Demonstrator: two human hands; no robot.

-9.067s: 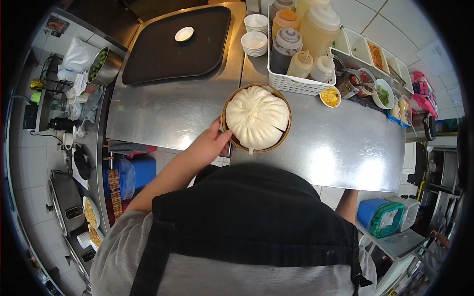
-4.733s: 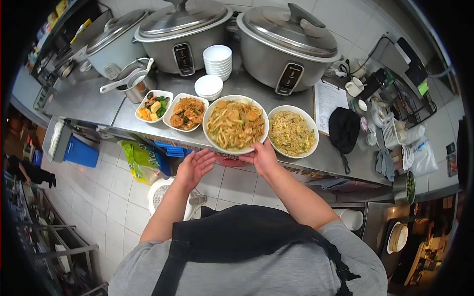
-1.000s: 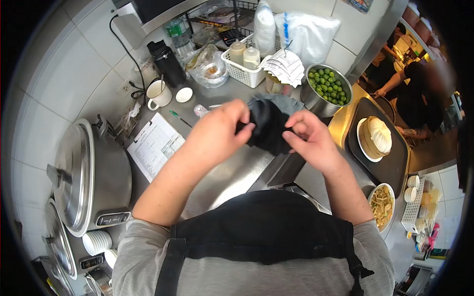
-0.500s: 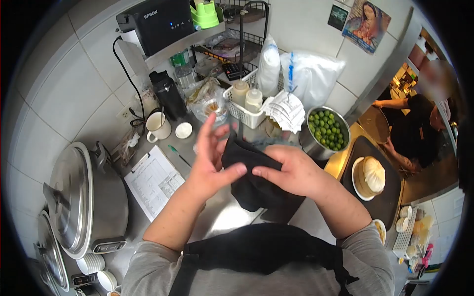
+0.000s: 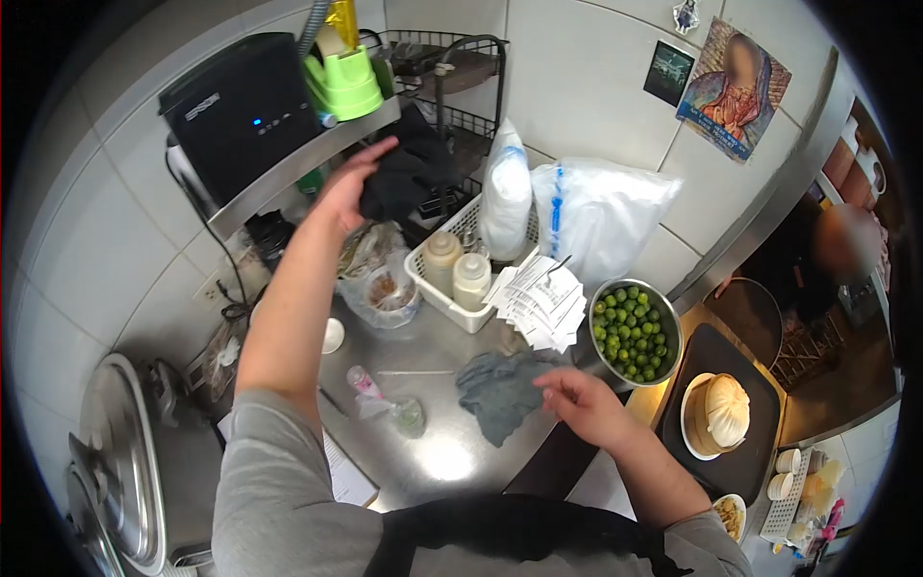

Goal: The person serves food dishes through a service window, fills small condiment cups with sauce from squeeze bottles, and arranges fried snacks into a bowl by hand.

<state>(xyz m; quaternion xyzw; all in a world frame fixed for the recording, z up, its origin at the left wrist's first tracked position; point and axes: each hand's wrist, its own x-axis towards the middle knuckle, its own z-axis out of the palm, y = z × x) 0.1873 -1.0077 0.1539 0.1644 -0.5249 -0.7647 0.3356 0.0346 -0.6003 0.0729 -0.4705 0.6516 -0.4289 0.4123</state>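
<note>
My left hand (image 5: 348,194) is raised at the wire rack (image 5: 470,45), its fingers stretched out at the left side of the black cloth (image 5: 411,163). The cloth lies bunched at the rack, below the light green holder (image 5: 346,85). Over the steel counter, my right hand (image 5: 580,404) is half curled with its fingers loosely apart and nothing seen in them. It is nearest to the crumpled grey cloth (image 5: 500,389), at that cloth's right edge.
A black printer (image 5: 240,120) sits on a wall shelf. Behind the counter are a white basket (image 5: 448,300) with bottles, paper slips (image 5: 543,303) and a pot of green fruit (image 5: 630,332). A tray (image 5: 753,385) at right holds a steamer bun (image 5: 728,412). Another person (image 5: 817,279) stands beyond.
The black cloth, between both hands before, is now up at the rack. My left hand has moved up and left and opened; my right hand has come away from the cloth and lowered. The view has shifted.
</note>
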